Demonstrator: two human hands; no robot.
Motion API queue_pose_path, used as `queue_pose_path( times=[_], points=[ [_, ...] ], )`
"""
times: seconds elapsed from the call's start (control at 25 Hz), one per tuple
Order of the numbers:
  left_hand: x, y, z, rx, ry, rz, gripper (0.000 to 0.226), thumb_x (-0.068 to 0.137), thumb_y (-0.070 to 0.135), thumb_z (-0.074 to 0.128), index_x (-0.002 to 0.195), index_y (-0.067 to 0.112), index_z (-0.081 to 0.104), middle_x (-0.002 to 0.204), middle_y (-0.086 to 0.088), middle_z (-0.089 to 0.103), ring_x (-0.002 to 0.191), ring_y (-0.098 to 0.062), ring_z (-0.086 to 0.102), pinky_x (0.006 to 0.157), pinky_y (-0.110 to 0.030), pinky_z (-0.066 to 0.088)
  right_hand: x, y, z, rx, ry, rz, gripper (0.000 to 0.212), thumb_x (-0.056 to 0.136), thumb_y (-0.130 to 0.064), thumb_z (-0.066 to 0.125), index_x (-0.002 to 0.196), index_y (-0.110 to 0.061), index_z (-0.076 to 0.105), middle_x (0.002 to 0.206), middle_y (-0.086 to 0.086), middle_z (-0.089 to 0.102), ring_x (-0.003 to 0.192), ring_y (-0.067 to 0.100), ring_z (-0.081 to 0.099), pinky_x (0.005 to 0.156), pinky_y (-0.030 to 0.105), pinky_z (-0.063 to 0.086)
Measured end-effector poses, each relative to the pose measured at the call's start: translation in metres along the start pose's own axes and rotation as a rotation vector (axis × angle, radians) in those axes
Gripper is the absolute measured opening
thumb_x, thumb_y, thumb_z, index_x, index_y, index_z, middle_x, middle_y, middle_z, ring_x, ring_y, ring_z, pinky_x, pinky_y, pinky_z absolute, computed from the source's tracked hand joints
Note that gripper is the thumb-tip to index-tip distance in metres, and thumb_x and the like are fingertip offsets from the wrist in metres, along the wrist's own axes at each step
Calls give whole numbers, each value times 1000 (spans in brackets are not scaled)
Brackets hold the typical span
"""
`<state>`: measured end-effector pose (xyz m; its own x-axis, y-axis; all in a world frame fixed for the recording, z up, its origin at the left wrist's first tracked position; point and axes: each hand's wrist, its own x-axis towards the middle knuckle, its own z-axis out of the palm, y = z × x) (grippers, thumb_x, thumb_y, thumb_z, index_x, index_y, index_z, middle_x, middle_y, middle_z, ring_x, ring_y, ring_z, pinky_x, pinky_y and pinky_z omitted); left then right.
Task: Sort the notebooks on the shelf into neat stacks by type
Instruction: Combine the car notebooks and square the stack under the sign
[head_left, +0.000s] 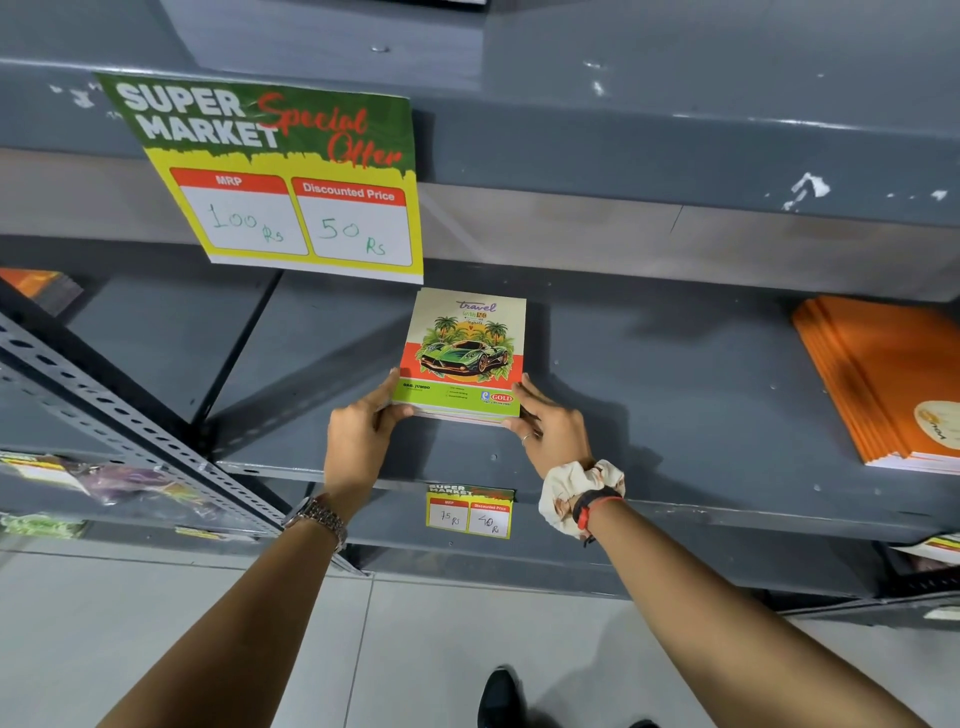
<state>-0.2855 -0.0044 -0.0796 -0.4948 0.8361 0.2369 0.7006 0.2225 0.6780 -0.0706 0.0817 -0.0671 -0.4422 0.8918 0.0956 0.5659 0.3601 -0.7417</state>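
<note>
A small stack of notebooks (464, 353) with a green car and palm trees on the top cover lies flat on the grey metal shelf (649, 374), near its middle. My left hand (363, 423) grips the stack's near left corner. My right hand (548, 421) holds the near right corner, fingers along the edge. A stack of orange notebooks (888, 379) lies at the shelf's right end, fanned slightly. Another orange stack (44, 286) shows partly at the far left, behind the upright.
A large yellow-green price sign (280, 176) hangs from the shelf above, just left of the car notebooks. A small price tag (469, 512) sits on the shelf's front lip. A perforated metal upright (119, 415) crosses at left. Packaged goods (78, 478) lie lower left. My shoe (498, 696) is on the tiled floor.
</note>
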Motion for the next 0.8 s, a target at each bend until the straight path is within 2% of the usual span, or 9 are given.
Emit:
queue_pose_path(
  times=[0.08,0.2,0.36,0.4,0.44,0.52,0.6,0.72,0.8],
  points=[
    [2,-3,-1,53,-3,11,43,86,18,63,128,18,55,59,-21,50,52,-19,30,44,-18,28,3,-1,-2,-14,-6,12,46,82,-3,65,126,-7,52,137,12,50,112,28,61,99,32,47],
    [6,-7,1,83,12,15,38,85,17,64,123,19,60,61,-24,59,49,-19,29,46,-30,32,5,-2,-5,-31,-22,43,42,83,-5,63,124,-10,55,136,10,52,111,27,62,99,30,46],
    [4,-5,0,86,30,45,37,84,17,65,121,19,61,63,-22,65,43,-11,26,49,-18,32,3,-4,-5,-1,-6,68,36,83,-4,63,119,-12,59,133,12,54,107,26,64,98,33,50],
    [4,-3,-2,78,29,60,37,83,16,66,120,17,61,69,-22,70,41,-9,31,50,-18,32,2,-5,-5,12,-1,77,37,83,-5,63,119,-12,59,133,13,55,108,26,64,98,34,50],
    [3,-1,-4,59,22,81,38,81,15,68,119,14,62,81,-22,73,42,-7,47,51,-17,33,1,-5,-4,21,-1,88,37,83,-6,64,120,-12,59,133,12,55,109,26,63,99,35,50],
    [3,0,-4,8,-11,112,44,78,12,71,121,12,60,112,-19,67,76,-11,68,65,-10,41,0,-5,-1,16,-10,108,41,82,-7,66,122,-12,57,134,11,54,111,25,63,101,33,47],
    [3,-1,-3,-12,-36,106,49,76,14,72,123,16,58,128,-13,58,98,-15,67,79,-11,43,-1,-5,2,3,-16,106,45,80,-7,67,123,-12,56,134,10,53,108,26,64,100,33,47],
    [4,-5,2,-24,-5,40,44,77,17,72,119,18,61,114,-12,66,79,-12,68,70,-21,51,-2,-5,3,-21,1,87,43,81,-7,67,122,-12,57,133,11,55,104,28,66,97,34,50],
    [4,-5,3,-83,-1,-7,42,77,16,72,118,20,62,109,-10,69,76,-6,62,72,-30,56,-3,-4,2,-26,9,74,41,81,-7,67,121,-12,58,131,13,56,102,29,67,96,36,51]
  ],
)
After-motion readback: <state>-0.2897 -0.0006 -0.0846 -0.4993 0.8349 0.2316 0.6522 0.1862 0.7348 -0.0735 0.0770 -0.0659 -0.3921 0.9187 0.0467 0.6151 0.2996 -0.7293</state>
